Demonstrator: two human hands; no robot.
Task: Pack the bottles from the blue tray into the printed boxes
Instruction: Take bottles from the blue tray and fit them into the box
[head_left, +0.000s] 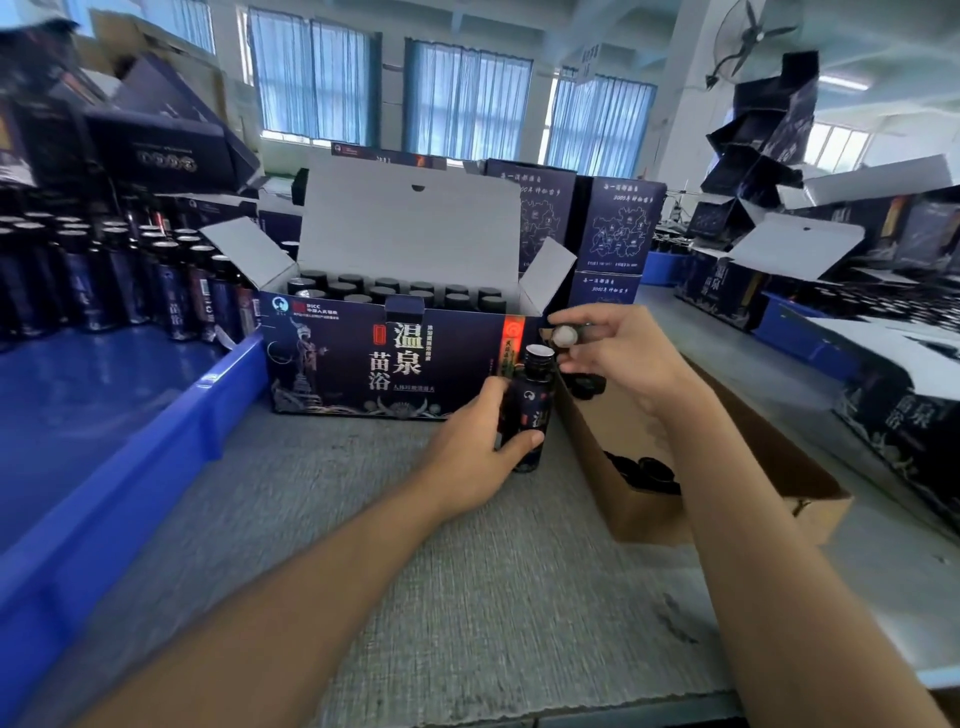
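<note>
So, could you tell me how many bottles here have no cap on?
1: the dark labelled bottle, gripped upright by the left hand beside the open printed cardboard box; the right hand pinches a small round cap. Others may be hidden in the blue plastic tray.

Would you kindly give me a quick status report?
Left hand grips uncapped bottle upright on table. Right hand pinches cap near its mouth. Printed box open, nothing in the way.

Left hand (470, 457): bottle (532, 395); right hand (618, 358): cap (565, 336)
</note>
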